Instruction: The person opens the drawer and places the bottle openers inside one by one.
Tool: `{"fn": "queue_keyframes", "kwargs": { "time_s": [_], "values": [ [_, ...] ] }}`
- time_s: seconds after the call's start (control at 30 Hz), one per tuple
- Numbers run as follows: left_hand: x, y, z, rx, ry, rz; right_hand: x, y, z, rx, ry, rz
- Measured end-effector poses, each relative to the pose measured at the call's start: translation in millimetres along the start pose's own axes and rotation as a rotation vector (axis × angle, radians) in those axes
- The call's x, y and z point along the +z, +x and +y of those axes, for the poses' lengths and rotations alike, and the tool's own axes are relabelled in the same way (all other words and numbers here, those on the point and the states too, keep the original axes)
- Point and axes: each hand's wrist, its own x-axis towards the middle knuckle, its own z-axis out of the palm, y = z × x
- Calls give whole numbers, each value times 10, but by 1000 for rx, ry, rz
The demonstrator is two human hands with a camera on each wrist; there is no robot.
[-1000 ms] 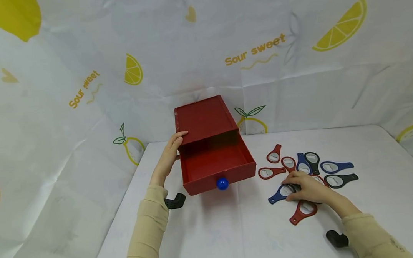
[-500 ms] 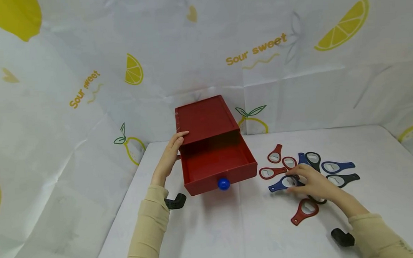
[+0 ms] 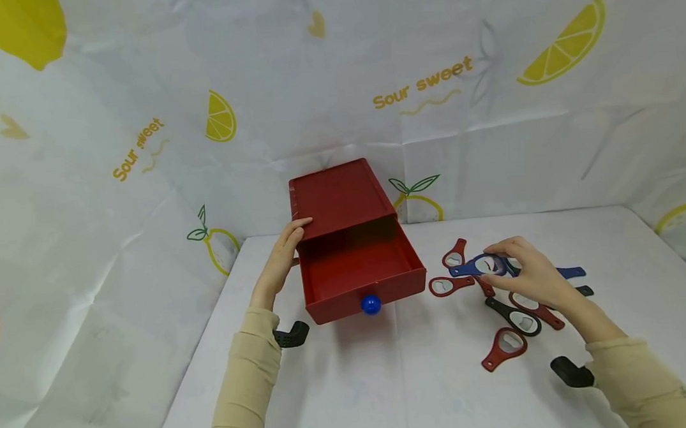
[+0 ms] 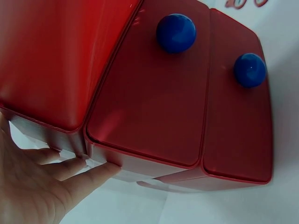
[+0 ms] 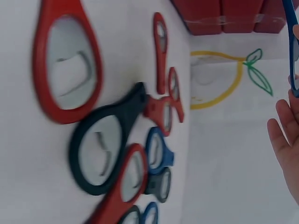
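A red cabinet (image 3: pixel 342 198) stands at the back with its top drawer (image 3: pixel 359 271) pulled out and nothing inside it. My left hand (image 3: pixel 276 265) rests against the cabinet's left side with fingers extended, and a fingertip reaches over the top edge. My right hand (image 3: pixel 530 276) pinches a blue bottle opener (image 3: pixel 463 270) by its round end, its handle pointing left toward the cabinet. In the right wrist view this blue opener is raised above the table. Beneath and around the right hand lie red, black and blue bottle openers, including a red one (image 3: pixel 504 347) nearest the front.
Two shut drawers with blue knobs (image 4: pixel 250 70) show below the open one in the left wrist view. A blue knob (image 3: pixel 371 304) juts from the open drawer's front. The white table (image 3: pixel 385 391) meets a lemon-print sheet (image 3: pixel 337 80) behind and at the left.
My right hand has gripped the blue bottle opener, lifted it off the table and moved it away toward the back. The left hand and the cabinet have stayed in place.
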Motion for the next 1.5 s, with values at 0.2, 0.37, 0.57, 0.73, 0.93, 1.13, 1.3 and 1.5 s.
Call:
{"fn": "queue_keyframes", "kwargs": {
  "time_s": [0.2,0.37,0.57,0.73,0.93,1.13,1.3,1.5],
  "values": [
    [-10,-2,-19,-1,6,8,-136,152,-149,-30,14,64],
    [-5,1,-15,4,-2,9,-234,258,-265,-56,27,109],
    [2,-3,-26,2,2,5,-321,381,-448,-62,48,154],
    [0,-6,-32,13,0,1,-336,490,-649,-96,66,182],
    [3,-5,-16,20,6,-1,-306,628,-884,-136,92,174],
    [1,-5,-12,25,6,-4,-210,780,-1084,-198,144,183],
    [-1,4,-15,28,7,2,-84,872,-1237,-208,185,155],
    [2,-1,-15,23,6,4,60,948,-1453,-157,194,48]
  ]
}}
